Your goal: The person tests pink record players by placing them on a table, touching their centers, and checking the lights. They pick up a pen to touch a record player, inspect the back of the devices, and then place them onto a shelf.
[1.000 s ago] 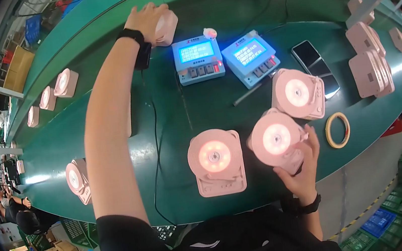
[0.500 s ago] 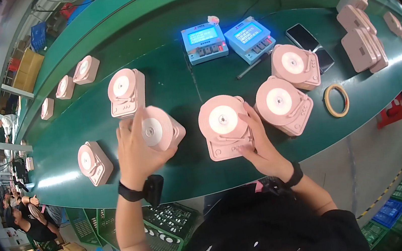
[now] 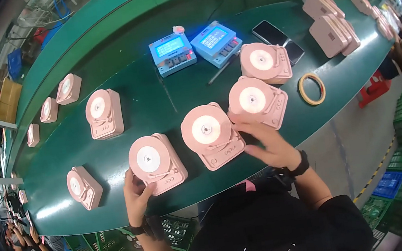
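Observation:
A pink toy record player (image 3: 151, 163) with a white-centred disc lies at the front of the green bench. My left hand (image 3: 138, 197) is closed on its lower left corner, thumb on the front edge and fingers along the side. Just right of it sits a second pink record player (image 3: 208, 130). Against that one's right edge rests my right hand (image 3: 270, 145), fingers stretched and thumb apart, not wrapped round it. A third record player (image 3: 253, 99) stands just beyond my right fingertips, with another player (image 3: 264, 61) behind it.
Two blue boxes with lit screens (image 3: 172, 53) (image 3: 216, 43) stand at the back, near phones (image 3: 270, 32). A tape roll (image 3: 312, 89) lies to the right, before stacked pink cases (image 3: 330, 35). More record players (image 3: 104, 113) (image 3: 84, 187) stand left. Green crates (image 3: 120, 248) sit below the bench.
My left hand has moved from above its record player to the lower left corner, and that player has come nearer. My right fingers have slid off the disc to the edge. The view has turned.

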The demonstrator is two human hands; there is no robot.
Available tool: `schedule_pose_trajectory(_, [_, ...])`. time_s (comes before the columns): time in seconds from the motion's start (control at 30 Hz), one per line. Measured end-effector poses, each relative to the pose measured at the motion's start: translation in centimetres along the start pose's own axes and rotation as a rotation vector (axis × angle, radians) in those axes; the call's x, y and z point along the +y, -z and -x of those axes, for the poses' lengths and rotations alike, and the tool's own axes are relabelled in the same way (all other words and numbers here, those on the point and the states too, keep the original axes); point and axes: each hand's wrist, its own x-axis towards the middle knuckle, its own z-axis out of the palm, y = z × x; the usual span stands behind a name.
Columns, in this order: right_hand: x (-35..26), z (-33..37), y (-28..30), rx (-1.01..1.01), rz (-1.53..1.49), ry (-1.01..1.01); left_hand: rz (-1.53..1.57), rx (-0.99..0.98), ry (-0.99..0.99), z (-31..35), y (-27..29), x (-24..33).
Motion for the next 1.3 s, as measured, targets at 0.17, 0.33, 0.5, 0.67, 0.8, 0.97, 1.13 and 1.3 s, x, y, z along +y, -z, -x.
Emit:
schedule_pose_trajectory(0.17, [2.4,2.2,4.4,0.699,-0.132,-0.073,0.007,0.0,0.036,-0.1,0.0,0.1])
schedule_pose_trajectory(0.33, [4.9,1.4,5.4,0.765,-0.3,-0.13,0.001,0.017,-0.007,-0.5,0.0,0.2])
schedule_pose_trajectory(0.5, [5.6,1.6,5.0,0.683,-0.22,-0.206,0.042,0.051,-0.022,-0.5,-0.3,0.1])
schedule_pose_trajectory(0.67, [6.3,1.6,5.2,0.696,-0.439,-0.16,0.035,0.057,-0.049,-0.6,-0.1,-0.3])
schedule_pose_trajectory(0.8, [6.3,1.7,5.2,0.667,-0.275,-0.207,0.051,0.067,-0.053,-0.5,-0.2,-0.4])
schedule_pose_trajectory(0.97, [5.6,1.7,5.3,0.635,-0.427,-0.122,0.033,0.061,-0.065,-0.6,-0.1,-0.5])
schedule_pose_trajectory(1.13, [6.0,2.0,5.2,0.616,-0.312,-0.154,0.027,0.059,-0.057,-0.6,-0.1,-0.2])
schedule_pose_trajectory(1.3, [6.3,2.2,5.8,0.58,-0.257,-0.2,0.017,0.035,0.005,-0.5,-0.2,0.3])
